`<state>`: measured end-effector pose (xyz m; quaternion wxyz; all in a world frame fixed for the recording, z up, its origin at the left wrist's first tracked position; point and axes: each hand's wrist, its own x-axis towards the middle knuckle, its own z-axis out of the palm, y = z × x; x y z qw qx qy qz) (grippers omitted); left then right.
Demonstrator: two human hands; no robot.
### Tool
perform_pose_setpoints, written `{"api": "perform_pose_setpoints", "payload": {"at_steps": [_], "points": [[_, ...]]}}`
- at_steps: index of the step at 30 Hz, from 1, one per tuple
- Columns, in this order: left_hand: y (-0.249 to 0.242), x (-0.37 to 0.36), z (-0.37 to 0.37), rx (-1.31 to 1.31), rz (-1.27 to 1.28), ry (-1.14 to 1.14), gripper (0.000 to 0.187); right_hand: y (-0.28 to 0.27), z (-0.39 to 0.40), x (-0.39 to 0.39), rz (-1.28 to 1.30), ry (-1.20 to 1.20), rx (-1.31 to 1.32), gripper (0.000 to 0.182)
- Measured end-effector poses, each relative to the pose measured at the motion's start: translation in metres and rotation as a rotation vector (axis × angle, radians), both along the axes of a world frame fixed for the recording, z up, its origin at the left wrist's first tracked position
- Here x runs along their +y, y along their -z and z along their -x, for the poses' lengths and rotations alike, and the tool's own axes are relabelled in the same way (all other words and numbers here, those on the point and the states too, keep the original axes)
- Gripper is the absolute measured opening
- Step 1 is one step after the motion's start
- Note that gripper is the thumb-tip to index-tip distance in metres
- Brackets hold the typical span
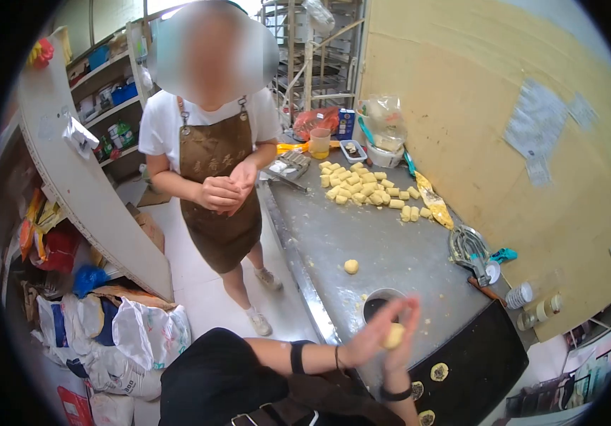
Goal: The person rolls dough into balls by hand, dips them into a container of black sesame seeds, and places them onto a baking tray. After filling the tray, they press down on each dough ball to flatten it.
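My left hand [367, 341] and my right hand [399, 355] are pressed palm to palm with fingers stretched. A round ball of yellow dough [393, 336] is held between them. Just behind my fingers, a round metal bowl [371, 294] with something dark inside stands on the metal worktable [312, 234]. Another dough ball [351, 266] rests beyond the bowl. To the right and below lies a black baking tray [486, 362]. Several flat round dough pieces [439, 372] with dark centres sit on it.
Across the table a person in a brown apron [217, 149] stands with hands together. Many short dough cylinders [362, 186] lie at the back, near a measuring cup [320, 143]. A metal tool [470, 248] lies by the wall. Sacks [142, 330] are piled at left.
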<state>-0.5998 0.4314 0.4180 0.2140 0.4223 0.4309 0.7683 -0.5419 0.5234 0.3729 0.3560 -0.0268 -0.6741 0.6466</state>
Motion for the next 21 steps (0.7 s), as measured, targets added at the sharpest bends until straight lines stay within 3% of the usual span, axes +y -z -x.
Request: {"api": "perform_pose_setpoints", "payload": {"at_steps": [1,4,6,7,10,13,15,17,20,21], "points": [[-0.010,0.003,0.012,-0.132,-0.032,-0.024,0.069,-0.005,-0.003,-0.002,-0.063,0.020,0.014,0.077],[0.015,0.011,0.035,0.085,0.116,-0.129,0.068,-0.036,-0.016,-0.011,-0.243,0.079,0.050,0.071],[0.032,0.014,0.008,0.138,0.109,0.002,0.070,-0.053,-0.019,-0.015,-0.356,0.114,0.060,0.067],[0.034,0.013,-0.005,0.160,0.107,0.071,0.071,-0.058,-0.019,0.001,-0.483,0.260,0.005,0.063],[0.018,0.012,-0.022,0.041,0.098,0.105,0.074,-0.047,-0.012,0.015,-0.133,0.242,-0.058,0.069],[-0.021,0.017,0.012,-0.105,0.061,-0.033,0.077,-0.052,-0.022,-0.011,-0.256,0.095,-0.043,0.072],[-0.015,0.021,0.014,-0.154,0.081,-0.035,0.077,-0.053,-0.028,-0.027,-0.329,-0.012,-0.033,0.075],[0.015,0.026,0.014,-0.099,0.140,0.043,0.077,-0.052,-0.030,-0.017,-0.282,0.120,0.001,0.075],[0.022,0.022,-0.023,-0.156,0.097,0.248,0.077,-0.052,-0.021,0.009,-0.239,0.257,0.023,0.076],[0.025,0.022,-0.025,-0.092,0.124,0.223,0.076,-0.049,-0.019,0.016,-0.238,0.277,-0.001,0.077]]}}
